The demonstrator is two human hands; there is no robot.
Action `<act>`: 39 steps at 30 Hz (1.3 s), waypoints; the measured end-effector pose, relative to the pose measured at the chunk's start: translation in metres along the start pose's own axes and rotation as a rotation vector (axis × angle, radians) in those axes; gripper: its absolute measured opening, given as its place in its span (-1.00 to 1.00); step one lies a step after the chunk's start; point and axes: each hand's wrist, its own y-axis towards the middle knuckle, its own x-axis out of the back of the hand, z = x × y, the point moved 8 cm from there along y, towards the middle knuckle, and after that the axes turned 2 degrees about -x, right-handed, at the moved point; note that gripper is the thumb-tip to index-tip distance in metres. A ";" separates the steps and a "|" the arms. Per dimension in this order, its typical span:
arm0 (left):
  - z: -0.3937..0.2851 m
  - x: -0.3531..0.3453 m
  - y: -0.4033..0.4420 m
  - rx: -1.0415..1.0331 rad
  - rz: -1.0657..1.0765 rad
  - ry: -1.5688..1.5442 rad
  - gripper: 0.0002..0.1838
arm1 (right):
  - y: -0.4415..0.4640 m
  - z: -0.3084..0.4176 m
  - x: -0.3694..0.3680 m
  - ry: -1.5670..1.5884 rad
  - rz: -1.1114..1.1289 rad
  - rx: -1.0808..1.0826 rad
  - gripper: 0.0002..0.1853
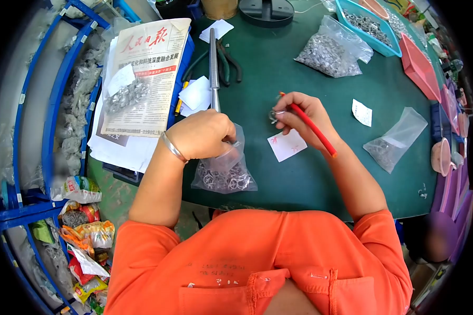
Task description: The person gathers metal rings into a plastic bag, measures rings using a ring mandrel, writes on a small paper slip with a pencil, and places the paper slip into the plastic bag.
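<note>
My left hand (205, 134) is at the mouth of a clear plastic bag (226, 176) full of small silvery rings. Its fingers curl down into the opening, and the tips are hidden. My right hand (307, 118) is closed round a red pencil (315, 131) that slants across the palm. Between its thumb and fingertips it also pinches a small silvery ring (273, 116). Just below that hand lies a white paper slip (287, 145) with red marks. A tapered metal ring mandrel (214, 65) lies beyond my left hand, beside dark-handled pliers (227, 65).
On the green table (320, 184), a newspaper (147, 79) bears a bag of small metal pieces at left. Farther back are a full plastic bag (331, 52) and a blue tray (394, 48). A smaller bag (397, 139) lies right; blue shelving (47, 131) stands left.
</note>
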 end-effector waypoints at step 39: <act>-0.057 -0.001 -0.061 -0.555 -0.628 -0.036 -0.69 | -0.018 0.040 -0.008 -0.439 0.024 0.331 -0.73</act>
